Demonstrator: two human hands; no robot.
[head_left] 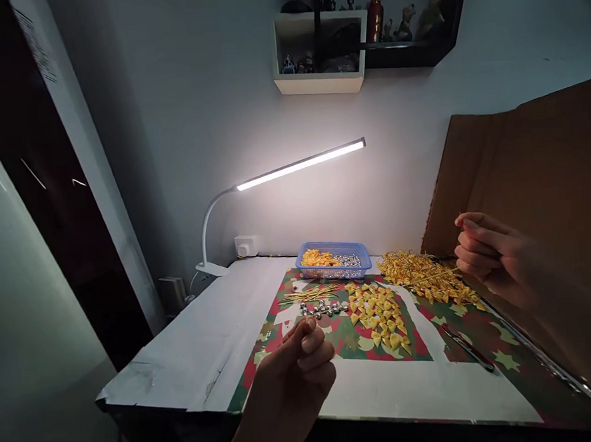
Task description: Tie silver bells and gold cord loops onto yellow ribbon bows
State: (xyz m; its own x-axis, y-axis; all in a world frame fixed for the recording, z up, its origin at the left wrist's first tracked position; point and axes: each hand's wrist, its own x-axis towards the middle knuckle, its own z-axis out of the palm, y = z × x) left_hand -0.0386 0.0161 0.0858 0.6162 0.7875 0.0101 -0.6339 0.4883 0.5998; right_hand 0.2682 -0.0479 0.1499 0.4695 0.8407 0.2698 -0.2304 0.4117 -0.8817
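My left hand (299, 374) is raised in front of the table edge, thumb and forefinger pinched together. Whatever lies between those fingertips is too small to make out. To the right, my right hand (492, 255) is closed, fingers curled, in the air near the cardboard. A thin gold cord (432, 277) runs leftward from its lower fingers, over the pile. Just beyond the left hand lie several silver bells (323, 308) and a bunch of gold cords (313, 294). Yellow ribbon bows (378, 312) are spread beside them. A heap of bows on gold cords (426, 274) sits farther right.
A blue basket (364, 267) at the back holds yellow bows and silver beads or bells. A slim dark pointed tool (468, 349) lies at right. The lit lamp (302, 164) arches over the table (183, 348). Cardboard (527, 167) stands at right; shelves (320, 85) hang above.
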